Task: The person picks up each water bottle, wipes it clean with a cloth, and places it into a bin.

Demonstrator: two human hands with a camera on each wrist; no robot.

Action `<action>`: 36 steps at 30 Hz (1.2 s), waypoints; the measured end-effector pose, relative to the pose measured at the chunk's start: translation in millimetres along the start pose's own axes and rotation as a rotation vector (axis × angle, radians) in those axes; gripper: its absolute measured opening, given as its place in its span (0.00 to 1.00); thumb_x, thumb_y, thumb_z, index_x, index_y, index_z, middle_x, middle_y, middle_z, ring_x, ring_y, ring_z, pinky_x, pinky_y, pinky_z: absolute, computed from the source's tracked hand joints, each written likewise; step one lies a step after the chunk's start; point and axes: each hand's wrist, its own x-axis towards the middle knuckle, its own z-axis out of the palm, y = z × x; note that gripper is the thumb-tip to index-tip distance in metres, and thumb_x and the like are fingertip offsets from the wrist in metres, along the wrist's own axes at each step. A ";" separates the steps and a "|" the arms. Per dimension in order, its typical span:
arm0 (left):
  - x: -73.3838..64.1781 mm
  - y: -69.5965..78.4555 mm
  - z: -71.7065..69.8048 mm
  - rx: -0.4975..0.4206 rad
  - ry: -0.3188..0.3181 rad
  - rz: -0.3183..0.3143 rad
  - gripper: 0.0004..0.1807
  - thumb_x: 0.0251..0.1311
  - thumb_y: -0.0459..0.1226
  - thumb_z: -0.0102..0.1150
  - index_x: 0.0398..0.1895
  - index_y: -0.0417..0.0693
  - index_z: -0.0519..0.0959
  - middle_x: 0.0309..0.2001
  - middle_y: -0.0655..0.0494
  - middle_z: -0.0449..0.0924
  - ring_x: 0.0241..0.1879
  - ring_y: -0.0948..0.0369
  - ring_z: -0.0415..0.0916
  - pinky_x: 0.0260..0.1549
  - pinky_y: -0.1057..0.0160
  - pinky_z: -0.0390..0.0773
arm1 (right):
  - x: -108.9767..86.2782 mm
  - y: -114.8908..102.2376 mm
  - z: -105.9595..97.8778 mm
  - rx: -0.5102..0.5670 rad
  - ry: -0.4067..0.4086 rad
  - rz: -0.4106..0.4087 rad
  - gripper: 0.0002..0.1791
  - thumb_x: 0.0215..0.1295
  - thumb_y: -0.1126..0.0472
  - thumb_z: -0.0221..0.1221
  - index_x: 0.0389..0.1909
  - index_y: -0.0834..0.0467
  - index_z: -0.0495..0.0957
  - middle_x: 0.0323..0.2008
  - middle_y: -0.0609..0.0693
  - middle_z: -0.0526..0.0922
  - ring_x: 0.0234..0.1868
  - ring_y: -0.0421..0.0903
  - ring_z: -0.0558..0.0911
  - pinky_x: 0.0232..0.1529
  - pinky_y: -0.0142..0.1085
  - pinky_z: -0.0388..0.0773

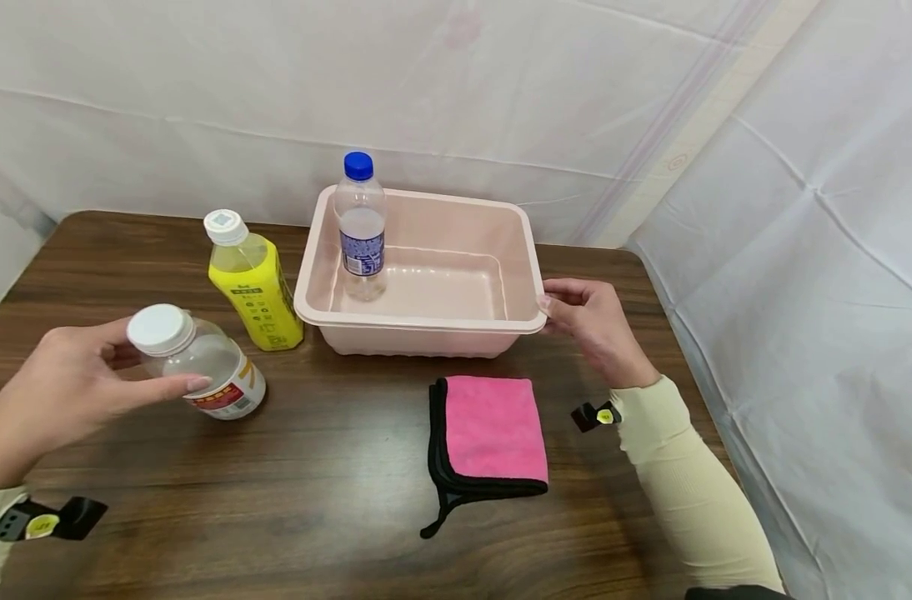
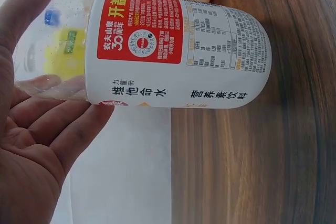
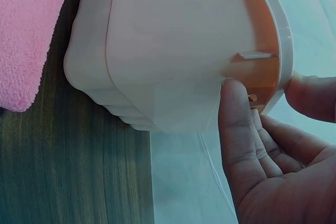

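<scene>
My left hand [image 1: 88, 379] is around a clear bottle [image 1: 231, 383] with a white cap and a white-and-red label. The thumb stretches along its near side and the other fingers reach behind it; in the left wrist view the thumb tip stands off from the bottle [image 2: 173, 51]. At the right end of a pale pink plastic basin [image 1: 426, 342], my right hand [image 1: 594, 325] pinches the rim, thumb on top and fingers underneath. Inside the basin, at its left, stands a clear bottle [image 1: 362, 221] with a blue cap and blue label.
A yellow-labelled bottle [image 1: 261, 292] with a white cap stands between the left hand's bottle and the basin. In front of the basin lies a folded pink cloth [image 1: 493, 425] with black edging and a loop. White sheeting [image 1: 456, 92] hangs behind the dark wooden table [image 1: 313, 500].
</scene>
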 end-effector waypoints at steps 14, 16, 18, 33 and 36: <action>4.2 23.1 11.4 -0.026 -0.042 0.115 0.30 0.33 0.41 0.90 0.45 0.50 0.87 0.31 0.78 0.85 0.27 0.79 0.74 0.26 0.80 0.71 | 0.9 -0.5 0.2 -0.008 0.007 -0.004 0.22 0.72 0.67 0.62 0.62 0.73 0.77 0.40 0.48 0.87 0.32 0.38 0.86 0.37 0.35 0.89; 5.0 27.0 13.5 -0.042 -0.044 0.134 0.31 0.32 0.40 0.90 0.46 0.52 0.87 0.31 0.84 0.83 0.28 0.79 0.75 0.28 0.82 0.72 | 0.9 -0.6 0.1 -0.008 0.006 -0.005 0.22 0.72 0.67 0.62 0.62 0.74 0.77 0.39 0.47 0.87 0.32 0.37 0.86 0.36 0.33 0.89; 5.5 31.0 15.1 -0.049 -0.050 0.146 0.31 0.31 0.40 0.90 0.45 0.53 0.87 0.31 0.84 0.83 0.29 0.80 0.76 0.30 0.84 0.73 | 0.7 -0.9 0.2 -0.008 0.005 -0.008 0.22 0.72 0.67 0.62 0.62 0.74 0.76 0.39 0.47 0.87 0.32 0.37 0.86 0.36 0.33 0.88; 14.8 51.4 29.5 -0.117 -0.080 0.225 0.31 0.28 0.37 0.91 0.43 0.49 0.88 0.33 0.65 0.89 0.32 0.79 0.78 0.34 0.85 0.76 | 0.9 0.1 1.4 0.023 0.007 -0.003 0.21 0.72 0.69 0.62 0.62 0.75 0.76 0.36 0.43 0.88 0.31 0.37 0.86 0.36 0.34 0.88; 15.8 54.9 32.8 -0.135 -0.085 0.240 0.30 0.29 0.37 0.90 0.43 0.49 0.88 0.33 0.65 0.89 0.32 0.79 0.78 0.35 0.84 0.77 | 1.0 -0.4 1.8 0.015 0.005 -0.005 0.21 0.72 0.69 0.62 0.61 0.74 0.77 0.36 0.44 0.88 0.32 0.37 0.86 0.37 0.35 0.89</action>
